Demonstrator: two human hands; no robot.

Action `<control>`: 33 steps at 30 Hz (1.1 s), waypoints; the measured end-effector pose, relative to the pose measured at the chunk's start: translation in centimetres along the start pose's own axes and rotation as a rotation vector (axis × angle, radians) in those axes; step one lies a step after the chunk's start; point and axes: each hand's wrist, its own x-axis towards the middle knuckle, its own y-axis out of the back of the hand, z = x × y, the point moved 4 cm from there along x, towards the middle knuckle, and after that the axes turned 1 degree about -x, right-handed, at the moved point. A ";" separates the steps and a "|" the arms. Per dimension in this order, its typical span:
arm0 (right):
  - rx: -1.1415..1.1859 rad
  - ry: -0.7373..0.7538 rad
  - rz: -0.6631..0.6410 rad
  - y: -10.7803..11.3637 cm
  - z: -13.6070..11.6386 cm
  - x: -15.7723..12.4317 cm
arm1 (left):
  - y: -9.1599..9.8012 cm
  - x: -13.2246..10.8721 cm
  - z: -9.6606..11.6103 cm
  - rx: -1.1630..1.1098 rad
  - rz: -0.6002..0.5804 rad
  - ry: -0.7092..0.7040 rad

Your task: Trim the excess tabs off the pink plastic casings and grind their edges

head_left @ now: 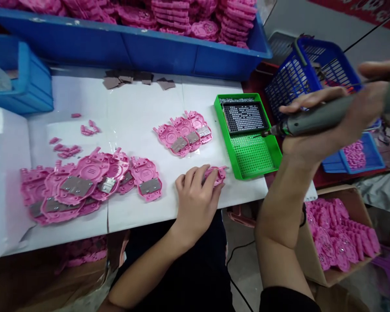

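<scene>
My left hand (196,186) is closed over a pink plastic shell (219,177) near the table's front edge; its fingers cover most of the piece. My right hand (338,112) grips a grey electric screwdriver (318,116), held sideways with its bit pointing left above the green tray (231,151). In that tray sit a black perforated screw plate (245,116) and a band of small screws. Three overlapping pink shells (182,130) with grey plates lie beyond my left hand. To the left lie one more shell (147,177) and an overlapping heap of pink shells (81,182).
Behind the table stands a long blue bin (162,50) stacked with pink shells. Grey plates (117,80) and small pink parts (66,151) lie on the table. At right are a blue basket (286,76) and a cardboard box (303,255) holding pink shells.
</scene>
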 end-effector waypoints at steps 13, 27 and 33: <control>0.064 0.072 0.162 -1.6 2.8 -0.1 | 0.8 0.8 -0.8 -0.053 -0.129 0.009; 0.166 0.002 0.145 -1.8 4.0 0.3 | -0.5 1.6 -0.3 0.059 -0.193 -0.064; 0.193 0.009 0.166 -2.1 3.3 0.1 | -0.7 1.8 -0.8 -0.012 -0.180 -0.038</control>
